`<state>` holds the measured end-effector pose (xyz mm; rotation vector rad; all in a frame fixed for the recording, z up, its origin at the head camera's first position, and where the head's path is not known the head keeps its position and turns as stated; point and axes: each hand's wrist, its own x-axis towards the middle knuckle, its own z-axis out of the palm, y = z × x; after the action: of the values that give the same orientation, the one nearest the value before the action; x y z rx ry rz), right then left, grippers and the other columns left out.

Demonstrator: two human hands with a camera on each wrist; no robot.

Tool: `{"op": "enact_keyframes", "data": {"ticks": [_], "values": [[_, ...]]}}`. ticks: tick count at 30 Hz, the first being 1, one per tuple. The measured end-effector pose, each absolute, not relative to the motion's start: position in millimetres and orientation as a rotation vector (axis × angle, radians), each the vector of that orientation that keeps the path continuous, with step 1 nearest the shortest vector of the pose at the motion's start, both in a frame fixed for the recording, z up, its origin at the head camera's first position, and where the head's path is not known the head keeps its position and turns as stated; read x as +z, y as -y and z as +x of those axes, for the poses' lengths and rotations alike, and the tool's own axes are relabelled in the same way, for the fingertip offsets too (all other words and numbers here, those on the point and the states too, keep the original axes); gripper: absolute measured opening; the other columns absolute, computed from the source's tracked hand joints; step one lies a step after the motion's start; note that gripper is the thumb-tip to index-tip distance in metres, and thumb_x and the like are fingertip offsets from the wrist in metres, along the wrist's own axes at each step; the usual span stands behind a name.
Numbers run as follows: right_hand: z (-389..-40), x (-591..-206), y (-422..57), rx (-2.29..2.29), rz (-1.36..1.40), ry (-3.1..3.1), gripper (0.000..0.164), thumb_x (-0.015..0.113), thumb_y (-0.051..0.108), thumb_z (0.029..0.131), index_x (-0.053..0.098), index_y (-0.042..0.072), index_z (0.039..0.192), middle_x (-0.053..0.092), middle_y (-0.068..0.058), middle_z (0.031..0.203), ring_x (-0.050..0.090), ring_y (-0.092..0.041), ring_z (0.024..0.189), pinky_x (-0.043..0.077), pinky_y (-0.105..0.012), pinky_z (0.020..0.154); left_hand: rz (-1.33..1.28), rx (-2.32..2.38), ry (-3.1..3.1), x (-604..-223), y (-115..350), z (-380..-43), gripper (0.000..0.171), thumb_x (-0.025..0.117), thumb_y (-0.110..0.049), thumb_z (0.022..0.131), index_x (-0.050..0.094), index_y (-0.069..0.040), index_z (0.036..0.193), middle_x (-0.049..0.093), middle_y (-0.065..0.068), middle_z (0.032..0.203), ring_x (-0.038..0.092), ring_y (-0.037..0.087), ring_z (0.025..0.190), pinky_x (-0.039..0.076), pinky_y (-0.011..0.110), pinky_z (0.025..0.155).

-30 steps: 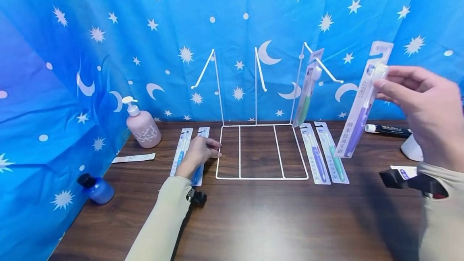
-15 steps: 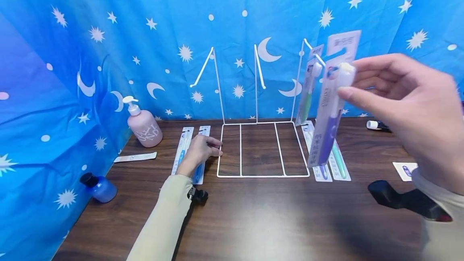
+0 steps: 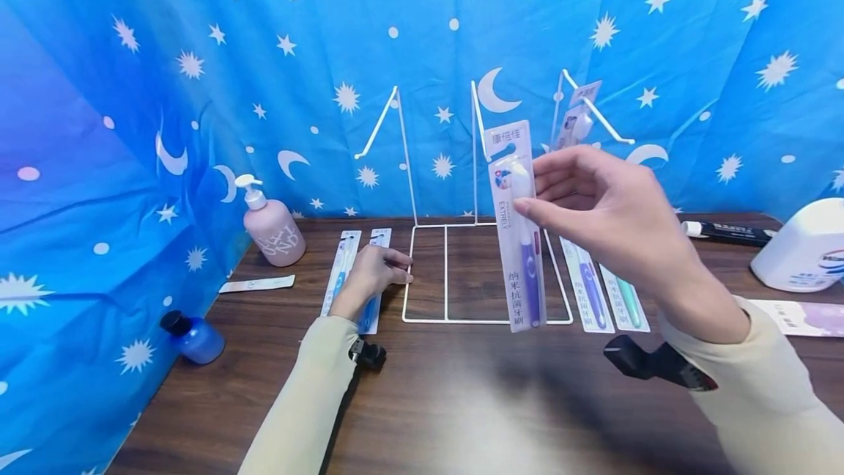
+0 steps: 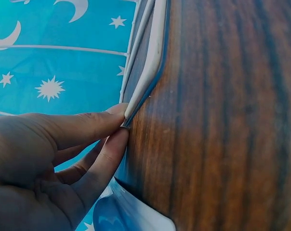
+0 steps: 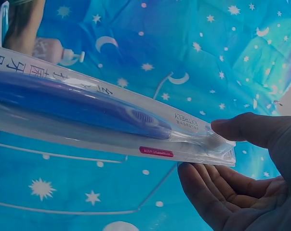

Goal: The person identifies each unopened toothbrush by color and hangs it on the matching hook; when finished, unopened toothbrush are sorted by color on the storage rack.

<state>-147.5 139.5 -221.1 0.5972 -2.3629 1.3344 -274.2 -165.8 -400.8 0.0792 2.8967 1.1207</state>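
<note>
My right hand (image 3: 606, 204) pinches the head end of a packaged toothbrush (image 3: 517, 240) with a purple handle. The pack hangs nearly upright before the white wire rack (image 3: 446, 277), its top slot overlapping the tip of the middle hook (image 3: 479, 119) in the head view. Thumb and fingers of my left hand (image 4: 63, 159) pinch the left wire of the rack's base. The left hook (image 3: 377, 123) is bare. On the right hook (image 3: 603, 119) hangs another packaged toothbrush (image 3: 583, 94), its lower part hidden behind my right hand.
Flat beside the rack lie purple (image 3: 591, 292) and green (image 3: 626, 295) toothbrush packs at right, blue ones (image 3: 341, 270) at left. A pump bottle (image 3: 275, 233), blue bottle (image 3: 198, 339) and narrow sachet (image 3: 257, 284) stand left; a black tube (image 3: 732, 232) and white bottle (image 3: 801, 248) right.
My right hand has carried the purple toothbrush pack leftward, past the right hook to the middle hook, and turned its face toward me. The left hand keeps its hold on the rack.
</note>
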Motion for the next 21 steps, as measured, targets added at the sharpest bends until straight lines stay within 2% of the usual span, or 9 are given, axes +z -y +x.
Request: {"op": "enact_keyframes", "data": {"ticks": [12, 21], "values": [[-163, -230, -124, 1.399, 0.65, 2.366, 0.035, 0.079, 0.025, 0.083, 0.065, 0.01, 0.111, 0.068, -0.001, 0.094, 0.066, -0.014, 0.081, 0.053, -0.024, 0.068, 0.076, 1.137, -2.892, -399, 170, -272, 0.024, 0.083, -0.011, 0.076, 0.077, -0.012, 0.099, 0.07, -0.001, 0.085, 0.059, 0.014, 0.076, 0.046, 0.03, 0.069], [-174, -237, -121, 1.349, 0.635, 2.374, 0.034, 0.078, 0.023, 0.084, 0.064, 0.008, 0.112, 0.067, -0.002, 0.095, 0.065, -0.014, 0.081, 0.052, -0.022, 0.07, 0.084, 1.166, -2.867, -401, 167, -274, 0.024, 0.083, -0.01, 0.076, 0.077, -0.012, 0.098, 0.07, -0.001, 0.084, 0.059, 0.015, 0.076, 0.046, 0.03, 0.07]]}}
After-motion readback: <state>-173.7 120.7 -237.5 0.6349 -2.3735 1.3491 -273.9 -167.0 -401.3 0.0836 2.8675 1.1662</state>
